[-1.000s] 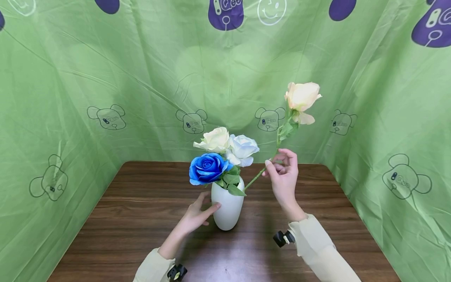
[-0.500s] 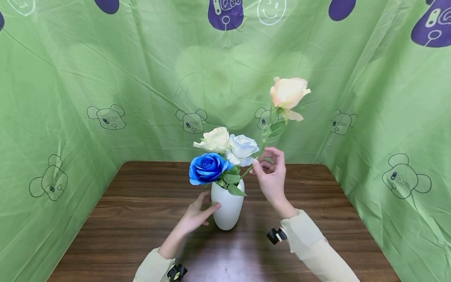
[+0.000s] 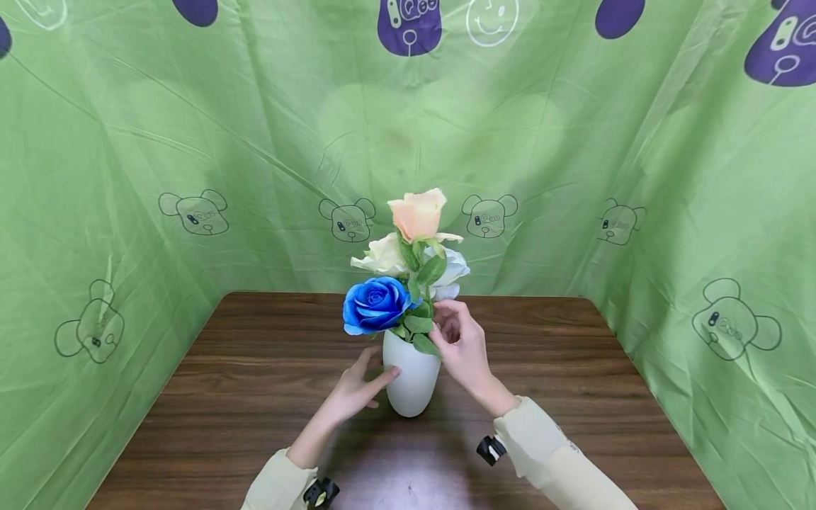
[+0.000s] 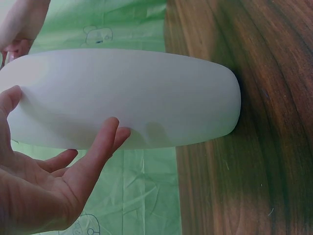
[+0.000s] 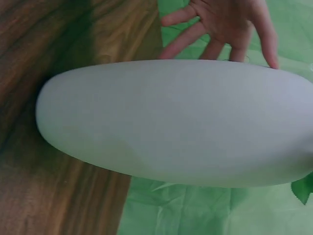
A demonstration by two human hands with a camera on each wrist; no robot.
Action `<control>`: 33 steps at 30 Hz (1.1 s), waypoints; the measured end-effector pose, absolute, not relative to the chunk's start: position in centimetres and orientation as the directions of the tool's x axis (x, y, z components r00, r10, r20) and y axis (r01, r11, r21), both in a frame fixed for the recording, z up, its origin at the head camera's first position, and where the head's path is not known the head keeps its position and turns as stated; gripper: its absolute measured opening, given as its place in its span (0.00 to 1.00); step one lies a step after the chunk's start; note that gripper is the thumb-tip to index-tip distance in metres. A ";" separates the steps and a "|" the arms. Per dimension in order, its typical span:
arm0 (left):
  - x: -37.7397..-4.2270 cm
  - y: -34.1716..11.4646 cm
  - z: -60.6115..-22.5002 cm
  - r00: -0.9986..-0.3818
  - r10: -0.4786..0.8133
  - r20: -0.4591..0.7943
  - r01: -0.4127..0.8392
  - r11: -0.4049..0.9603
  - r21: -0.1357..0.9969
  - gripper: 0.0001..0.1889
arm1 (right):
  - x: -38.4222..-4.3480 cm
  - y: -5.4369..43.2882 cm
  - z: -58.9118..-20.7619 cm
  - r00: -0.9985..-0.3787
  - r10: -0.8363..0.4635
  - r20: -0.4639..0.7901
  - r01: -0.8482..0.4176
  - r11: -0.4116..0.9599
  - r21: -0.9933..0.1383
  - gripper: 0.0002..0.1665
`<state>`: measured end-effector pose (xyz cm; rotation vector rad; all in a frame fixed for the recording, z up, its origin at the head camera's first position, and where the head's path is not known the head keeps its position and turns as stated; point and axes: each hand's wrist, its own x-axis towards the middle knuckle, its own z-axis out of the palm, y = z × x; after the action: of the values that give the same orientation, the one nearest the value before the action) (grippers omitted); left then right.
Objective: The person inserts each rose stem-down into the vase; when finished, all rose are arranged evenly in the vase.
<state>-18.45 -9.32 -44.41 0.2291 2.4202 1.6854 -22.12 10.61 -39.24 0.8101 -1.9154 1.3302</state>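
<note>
A white vase (image 3: pixel 410 382) stands upright on the table, holding a blue rose (image 3: pixel 376 306), a cream rose (image 3: pixel 382 256) and a pale blue rose (image 3: pixel 454 268). My left hand (image 3: pixel 349 394) touches the vase's left side, thumb in front and fingers spread loosely, as the left wrist view confirms on the vase wall (image 4: pixel 146 98). At the vase mouth, my right hand (image 3: pixel 465 348) pinches the stem of a peach rose (image 3: pixel 417 214), whose bloom rises above the others. The stem's lower end is hidden. In the right wrist view the vase (image 5: pixel 171 122) hides the right fingertips.
A dark wooden table (image 3: pixel 255 382) carries the vase near its middle. Green cloth (image 3: pixel 268 142) printed with bear faces hangs behind and on both sides. A black wrist camera (image 3: pixel 491 450) sits at the right cuff, another black camera (image 3: pixel 321 492) at the left.
My right hand has brought the peach rose left and down, from beside the vase to over its mouth, and the stem now stands more upright. My left hand has stayed at the vase.
</note>
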 end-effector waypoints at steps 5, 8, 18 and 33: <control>-18.4 -9.2 -44.5 -0.973 0.223 -0.063 0.018 0.343 0.939 0.35 | -21.0 10.6 -38.8 -0.598 -0.134 0.790 -0.781 0.315 -0.538 0.15; -18.5 -9.1 -44.5 -0.973 0.221 -0.070 0.010 0.340 0.940 0.35 | -20.3 10.5 -37.9 -0.578 -0.123 0.807 -0.794 0.313 -0.521 0.12; -18.5 -9.2 -44.7 -0.972 0.224 -0.072 0.009 0.342 0.940 0.35 | -21.1 10.4 -33.5 -0.551 0.065 0.832 -0.796 0.260 -0.547 0.06; -18.4 -9.2 -44.6 -0.972 0.228 -0.064 0.018 0.343 0.939 0.34 | -24.4 9.2 -30.7 -0.800 -0.009 0.600 -0.550 0.411 -0.727 0.19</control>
<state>-18.39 -9.17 -44.59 0.2245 2.4176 1.6878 -24.41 9.15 -30.71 0.4739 -2.1573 1.3884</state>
